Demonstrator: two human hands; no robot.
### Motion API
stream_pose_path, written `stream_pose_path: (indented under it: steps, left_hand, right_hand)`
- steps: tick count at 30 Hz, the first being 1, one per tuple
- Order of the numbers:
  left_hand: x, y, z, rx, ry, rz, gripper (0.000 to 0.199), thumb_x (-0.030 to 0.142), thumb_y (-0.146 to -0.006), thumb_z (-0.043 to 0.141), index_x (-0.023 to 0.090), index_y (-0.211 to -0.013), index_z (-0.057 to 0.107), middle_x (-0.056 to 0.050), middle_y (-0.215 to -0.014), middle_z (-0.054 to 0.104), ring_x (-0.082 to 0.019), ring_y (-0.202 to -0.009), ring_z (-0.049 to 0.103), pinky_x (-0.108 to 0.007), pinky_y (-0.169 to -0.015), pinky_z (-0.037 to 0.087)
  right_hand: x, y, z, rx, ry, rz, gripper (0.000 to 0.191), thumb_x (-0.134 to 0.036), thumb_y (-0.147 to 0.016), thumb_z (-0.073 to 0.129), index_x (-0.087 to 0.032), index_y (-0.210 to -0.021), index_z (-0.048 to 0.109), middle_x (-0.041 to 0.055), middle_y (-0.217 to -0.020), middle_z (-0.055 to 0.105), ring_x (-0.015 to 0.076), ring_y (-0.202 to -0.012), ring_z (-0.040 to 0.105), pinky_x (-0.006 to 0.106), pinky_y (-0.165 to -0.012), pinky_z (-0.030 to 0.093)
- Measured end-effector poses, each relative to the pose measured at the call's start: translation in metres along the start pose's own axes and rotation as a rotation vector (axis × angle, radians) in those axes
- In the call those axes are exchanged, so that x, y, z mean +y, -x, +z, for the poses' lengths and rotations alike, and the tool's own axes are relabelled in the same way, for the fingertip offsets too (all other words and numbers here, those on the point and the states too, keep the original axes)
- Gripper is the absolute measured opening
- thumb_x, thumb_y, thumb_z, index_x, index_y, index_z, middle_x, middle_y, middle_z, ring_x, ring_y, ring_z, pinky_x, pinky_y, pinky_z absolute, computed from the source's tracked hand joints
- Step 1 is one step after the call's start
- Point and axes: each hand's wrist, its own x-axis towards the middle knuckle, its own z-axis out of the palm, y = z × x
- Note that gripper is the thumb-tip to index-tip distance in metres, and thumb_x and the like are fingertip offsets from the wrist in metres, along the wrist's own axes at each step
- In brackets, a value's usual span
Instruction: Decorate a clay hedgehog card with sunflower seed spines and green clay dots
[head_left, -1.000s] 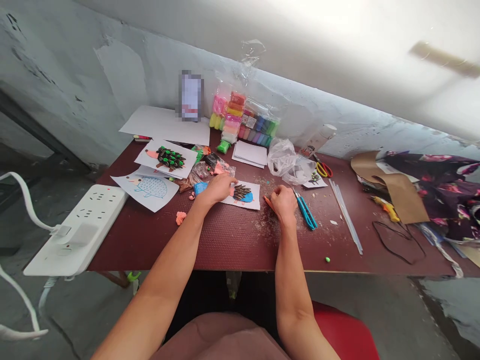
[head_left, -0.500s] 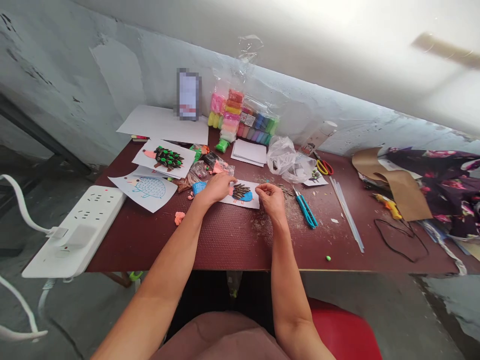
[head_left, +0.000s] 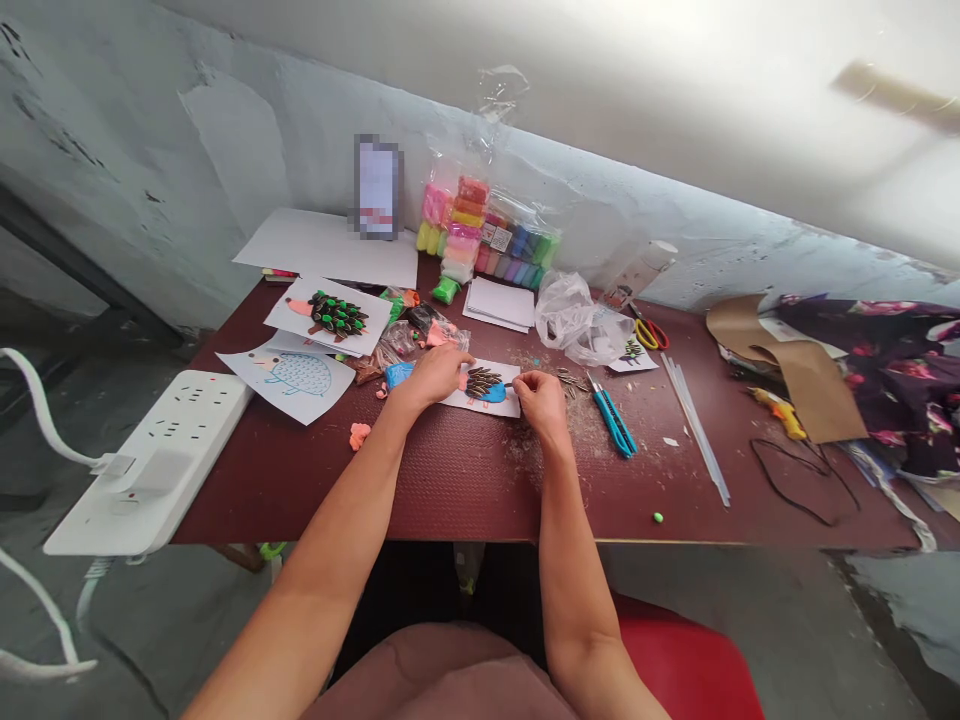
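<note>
A white card [head_left: 457,399] lies on the table in front of me, bearing a hedgehog picture with a blue clay body [head_left: 493,393] and dark, seed-like spines [head_left: 482,381]. My left hand [head_left: 436,376] is at the card's left edge, fingers bent and holding it down; part of the hedgehog's head is hidden behind them. Just past the card's right edge, my right hand [head_left: 541,398] pinches a small dark seed [head_left: 509,385] pointing toward the blue body. More loose seeds [head_left: 574,381] lie right of that hand, beside a blue utility knife [head_left: 613,420].
Finished and drawn hedgehog sheets [head_left: 300,385] lie left, near a power strip [head_left: 154,460]. Bagged coloured clay [head_left: 465,235], blank paper [head_left: 499,303] and a plastic bag [head_left: 562,310] are behind. Scissors [head_left: 651,333], clear sticks [head_left: 697,430] and a yellow glue gun [head_left: 780,413] are right.
My right hand has shifted slightly, and the dark seed between its fingertips now shows beside the blue clay. My left hand stays in place on the card.
</note>
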Motion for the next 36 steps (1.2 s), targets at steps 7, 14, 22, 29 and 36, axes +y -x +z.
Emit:
stream_pose_path:
  steps: [7,14,22,29,36]
  left_hand:
    - [0.001,0.0,-0.001,-0.012,0.012,-0.008,0.044,0.009,-0.094,0.058,0.021,-0.131,0.078,-0.013,-0.127,0.075,-0.028,-0.121,0.07,-0.035,-0.105,0.054]
    - [0.005,0.002,-0.006,-0.026,0.002,-0.016,0.044,0.009,-0.096,0.056,0.021,-0.132,0.078,-0.013,-0.129,0.075,-0.027,-0.123,0.07,-0.034,-0.106,0.053]
    - [0.004,0.003,-0.005,-0.022,0.004,-0.004,0.043,0.011,-0.096,0.057,0.021,-0.132,0.078,-0.013,-0.128,0.075,-0.027,-0.122,0.07,-0.033,-0.106,0.054]
    - [0.007,0.003,-0.008,-0.038,-0.003,-0.02,0.046,0.006,-0.094,0.056,0.02,-0.132,0.078,-0.014,-0.129,0.075,-0.027,-0.123,0.069,-0.034,-0.108,0.052]
    - [0.009,0.003,-0.01,-0.051,-0.004,-0.029,0.045,0.007,-0.096,0.055,0.02,-0.134,0.077,-0.014,-0.13,0.074,-0.026,-0.124,0.069,-0.033,-0.108,0.052]
  right_hand:
    - [-0.002,-0.001,0.004,0.052,0.055,0.032,0.022,-0.028,-0.088,0.064,-0.017,-0.087,0.083,0.008,-0.087,0.081,0.0191,-0.076,0.068,0.027,-0.071,0.042]
    - [-0.011,0.002,0.008,0.075,0.058,0.04,0.024,-0.028,-0.09,0.065,-0.016,-0.087,0.085,0.0069,-0.082,0.081,0.0201,-0.076,0.07,0.027,-0.071,0.042]
    - [-0.014,0.006,0.006,0.048,0.188,0.064,0.024,-0.03,-0.094,0.068,-0.015,-0.095,0.086,0.0114,-0.094,0.083,0.0229,-0.086,0.074,0.028,-0.073,0.042]
    - [-0.021,0.009,0.006,0.021,0.271,0.091,0.023,-0.028,-0.096,0.065,-0.016,-0.095,0.085,0.0101,-0.095,0.083,0.0205,-0.088,0.074,0.025,-0.075,0.044]
    - [-0.028,0.01,0.004,-0.021,0.32,0.106,0.024,-0.027,-0.098,0.063,-0.017,-0.097,0.085,0.0116,-0.1,0.083,0.0226,-0.096,0.075,0.025,-0.078,0.045]
